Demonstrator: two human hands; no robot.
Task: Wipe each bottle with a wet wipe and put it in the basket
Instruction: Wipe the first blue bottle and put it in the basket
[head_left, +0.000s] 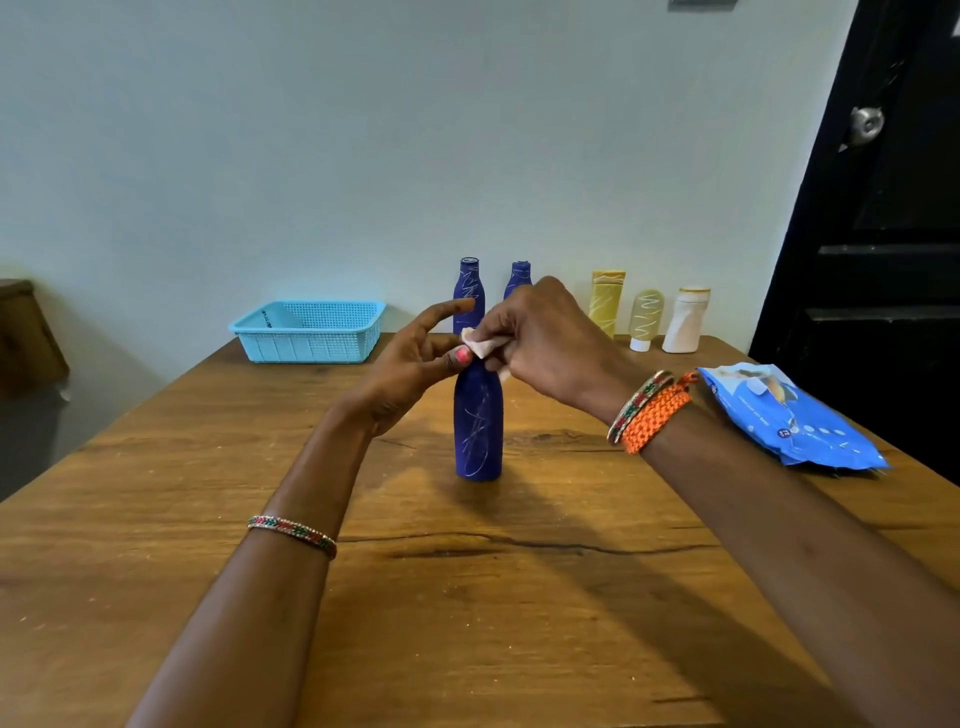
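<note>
A: Head view had the blue bottle (478, 423) standing upright at mid-frame on the wooden table (208, 519), its long axis vertical and its neck hidden right under both hands

B: And the grips?

A: Right hand (550, 338) pinched a folded wet wipe (480, 343) at the neck; left hand (410, 358) met it there with thumb and a fingertip, the forefinger sticking out straight. Whether the left truly held the wipe or only the neck, I couldn't tell

B: So the scribbled body lay straight below the wipe?

A: Yes, my guess was the wipe had to travel down that axis

B: The basket?

A: Light-blue basket (309, 332) sat upper left of the bottle, nearer the left hand; nothing showed inside it. Five other bottles stood along the wall, and the blue wipes pack (789, 415) lay at the right
</note>
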